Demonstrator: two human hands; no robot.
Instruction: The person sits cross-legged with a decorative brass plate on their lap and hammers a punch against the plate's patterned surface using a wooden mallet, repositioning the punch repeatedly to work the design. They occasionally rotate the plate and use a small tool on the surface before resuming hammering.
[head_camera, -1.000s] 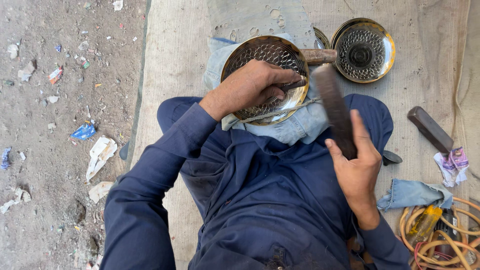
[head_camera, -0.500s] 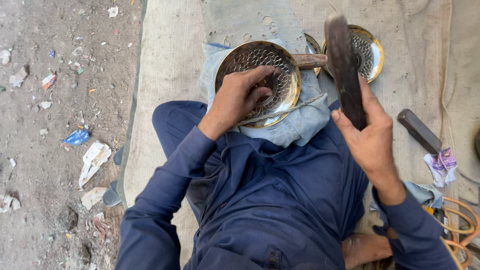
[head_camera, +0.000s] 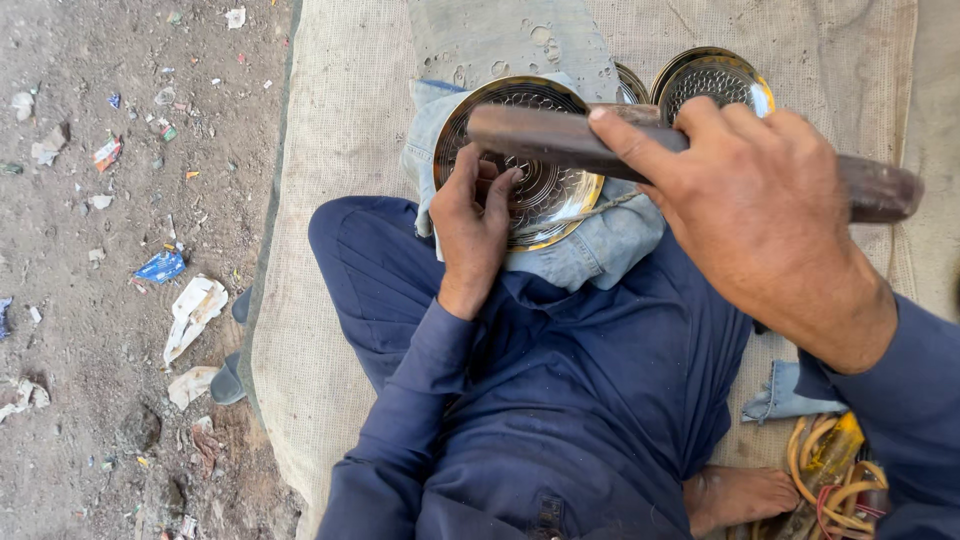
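A round brass plate (head_camera: 540, 110) with an engraved pattern lies on a folded piece of blue denim (head_camera: 590, 250) over my lap. My left hand (head_camera: 472, 225) presses on the plate's left part, fingers spread over the pattern. My right hand (head_camera: 755, 205) is raised close to the camera and grips a dark wooden mallet-like bar (head_camera: 540, 135), which stretches sideways above the plate. I sit cross-legged in dark blue work clothes, one bare foot (head_camera: 740, 495) showing at the bottom.
More patterned brass plates (head_camera: 715, 80) lie behind on the burlap mat (head_camera: 340, 150). A coil of orange cord and tools (head_camera: 830, 470) sits at lower right beside a denim scrap (head_camera: 785, 395). Littered dirt ground (head_camera: 120, 250) spreads to the left.
My right hand has lifted the wooden bar from beside my lap up toward the camera, turning it sideways over the plate. My left hand has stayed on the plate.
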